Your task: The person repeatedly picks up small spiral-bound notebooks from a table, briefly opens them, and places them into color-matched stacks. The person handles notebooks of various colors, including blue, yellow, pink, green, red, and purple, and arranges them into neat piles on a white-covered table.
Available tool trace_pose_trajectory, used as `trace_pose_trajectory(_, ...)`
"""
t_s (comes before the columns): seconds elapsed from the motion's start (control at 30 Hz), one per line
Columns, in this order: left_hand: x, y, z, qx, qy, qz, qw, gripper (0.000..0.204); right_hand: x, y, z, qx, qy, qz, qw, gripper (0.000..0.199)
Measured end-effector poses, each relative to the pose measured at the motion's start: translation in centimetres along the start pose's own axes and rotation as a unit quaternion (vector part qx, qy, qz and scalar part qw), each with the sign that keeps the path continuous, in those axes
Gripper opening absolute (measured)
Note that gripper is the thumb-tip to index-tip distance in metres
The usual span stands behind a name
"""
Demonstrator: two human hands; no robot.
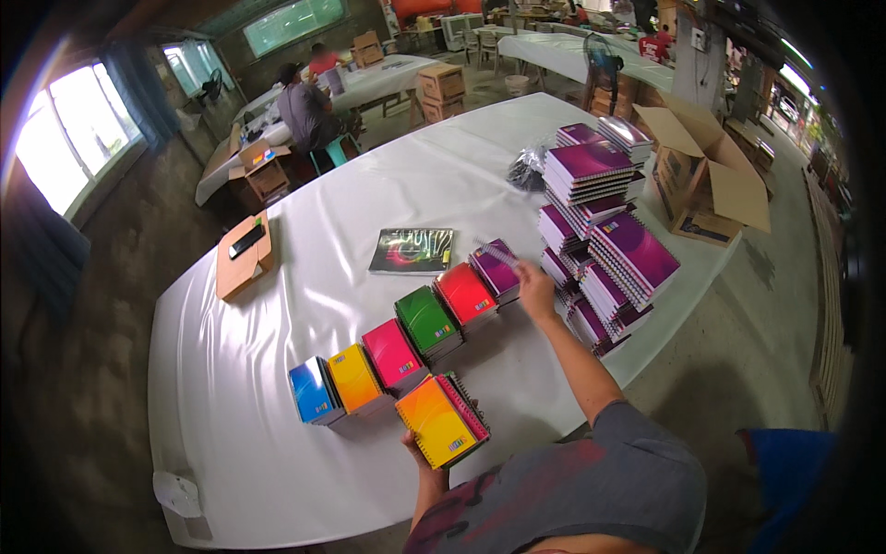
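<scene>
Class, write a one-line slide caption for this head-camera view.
Left hand holds an orange spiral notebook; right hand reaches the purple notebook pile ending a colour-sorted row on a white table.

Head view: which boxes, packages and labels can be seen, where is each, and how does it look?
Open brown cardboard box: table's far right edge, flaps up.
Flat brown carton: table's left edge, dark device on top.
Small multicoloured labels: on the notebook covers.
Brown boxes: stacked on the floor behind.

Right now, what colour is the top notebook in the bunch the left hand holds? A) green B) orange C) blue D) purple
B: the left hand grips a small bunch of spiral notebooks at the table edge, and the top cover is orange.
</scene>
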State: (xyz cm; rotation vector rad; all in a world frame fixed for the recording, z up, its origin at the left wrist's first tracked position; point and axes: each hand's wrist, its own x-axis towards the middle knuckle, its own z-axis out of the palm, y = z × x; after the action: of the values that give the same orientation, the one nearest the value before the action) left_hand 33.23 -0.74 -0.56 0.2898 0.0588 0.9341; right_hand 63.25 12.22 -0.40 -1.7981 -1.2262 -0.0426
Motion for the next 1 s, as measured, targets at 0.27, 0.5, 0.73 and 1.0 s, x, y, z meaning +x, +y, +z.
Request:
trace_pose_trajectory(0.27,1.0,-1.4,-0.6,-0.077,0.020,-0.051,0.996,0.092,-2.8,-7.5,-4.6,0.630,-0.328,-0.053,0.702,0.021)
trace_pose_trajectory(0.5,-0.5,-2.7,-2.6,-0.091,0.031,-0.070,0.993,0.079,-11.0,-8.0,-4.3,0.456,-0.419,-0.062,0.782,0.033)
trace_pose_trajectory(0.73,-1.2,-0.9,-2.6,0.221,0.104,-0.137,0.960,0.077,-17.1,-8.8,-7.1,0.488,-0.417,0.283,0.713,0.097)
trace_pose_trajectory(1.0,3.5,0.9,-1.6,0.603,0.062,0.047,0.794,0.090,-12.6,-7.6,-5.9,0.491,-0.362,-0.024,0.792,0.095)
